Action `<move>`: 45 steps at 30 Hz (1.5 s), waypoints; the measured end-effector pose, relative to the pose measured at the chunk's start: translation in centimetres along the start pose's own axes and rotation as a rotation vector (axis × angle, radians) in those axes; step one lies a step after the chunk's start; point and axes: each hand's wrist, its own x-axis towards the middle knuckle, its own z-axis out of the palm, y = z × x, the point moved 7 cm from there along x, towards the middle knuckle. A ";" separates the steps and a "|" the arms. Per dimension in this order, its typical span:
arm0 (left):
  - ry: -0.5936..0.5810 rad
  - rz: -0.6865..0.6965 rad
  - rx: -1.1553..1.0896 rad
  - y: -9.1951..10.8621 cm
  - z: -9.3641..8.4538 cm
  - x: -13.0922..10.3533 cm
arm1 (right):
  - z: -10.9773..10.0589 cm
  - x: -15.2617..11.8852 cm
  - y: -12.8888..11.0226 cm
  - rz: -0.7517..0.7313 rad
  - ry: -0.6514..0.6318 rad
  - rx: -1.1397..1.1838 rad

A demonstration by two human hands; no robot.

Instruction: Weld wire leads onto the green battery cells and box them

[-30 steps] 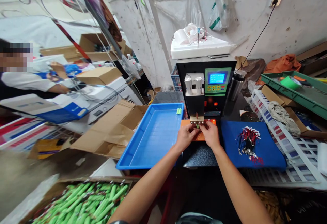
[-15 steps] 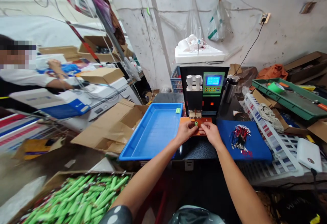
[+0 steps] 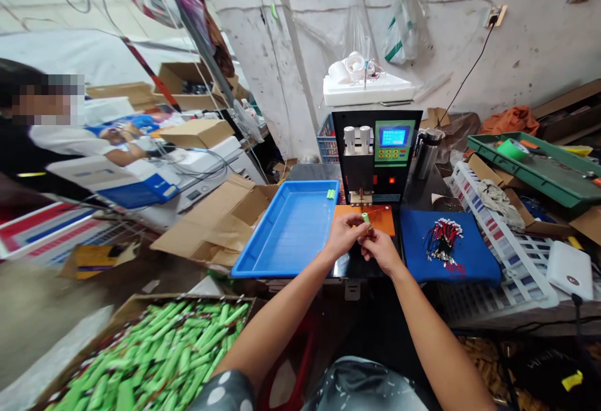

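My left hand [image 3: 346,236] pinches a small green battery cell [image 3: 365,217], which stands tilted above the fingertips. Close beside it, my right hand [image 3: 380,251] has its fingers closed just under the cell; whatever they grip is hidden. Both hands are in front of an orange plate [image 3: 382,226] at the foot of a black spot-welding machine [image 3: 341,148] with a lit blue screen. A thin reddish lead seems to cross the plate near the cell. To the right, a bundle of red and black wires with white connectors [image 3: 445,236] lies on a blue cloth [image 3: 479,254].
A blue tray [image 3: 282,236] on the left holds a few green cells [image 3: 331,194] in its far corner. A box [image 3: 134,304] full of green battery packs stands lower left. White crates [image 3: 509,251] and a green tray [image 3: 549,176] flank the right. A co-worker [image 3: 28,148] is at far left.
Both hands have drawn back from under the welding head toward me, bringing the green cell along and tilting it. The camera view has shifted slightly.
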 end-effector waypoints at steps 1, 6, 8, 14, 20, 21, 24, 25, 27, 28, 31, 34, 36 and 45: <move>0.003 -0.007 -0.002 -0.1 0.0 -0.1 | 0.1 0.0 0.1 -0.006 -0.004 -0.008; 0.032 -0.055 -0.116 -1.2 -0.1 -0.9 | 0.3 -0.9 0.2 0.011 -0.117 -0.085; 0.041 -0.094 -0.134 -1.9 -0.1 -1.3 | 0.2 -1.4 0.0 0.032 -0.166 -0.076; 0.021 -0.090 -0.080 -2.6 0.3 -1.6 | -1.3 -1.3 -0.6 0.089 -0.063 0.148; -0.026 -0.099 -0.102 -3.6 0.6 -0.7 | -2.3 -0.2 -1.6 0.054 -0.012 0.225; -0.032 -0.091 -0.089 -3.7 0.6 -0.5 | -2.4 0.0 -1.7 0.048 -0.009 0.225; -0.021 -0.015 -0.003 -3.7 0.3 0.2 | -2.6 0.6 -2.0 0.026 0.018 0.228; -0.007 0.022 0.050 -3.4 0.0 0.5 | -2.7 0.9 -2.0 0.017 0.032 0.228; 0.027 0.087 0.190 -2.9 -0.5 0.9 | -2.9 1.5 -2.1 -0.011 0.071 0.216; 0.041 0.107 0.264 -2.8 -0.7 1.2 | -3.1 1.8 -2.1 -0.028 0.097 0.201; 0.050 0.126 0.426 -2.9 -1.2 2.1 | -3.6 2.9 -2.0 -0.074 0.193 0.134; 0.033 0.110 0.426 -3.8 -1.3 3.0 | -3.9 3.9 -1.9 -0.082 0.271 0.062; 0.018 0.086 0.386 -4.6 -1.2 3.4 | -4.0 4.5 -2.1 -0.093 0.307 0.014; 0.045 0.046 0.339 -5.6 -1.1 3.6 | -3.5 6.0 -2.6 -0.135 0.360 -0.114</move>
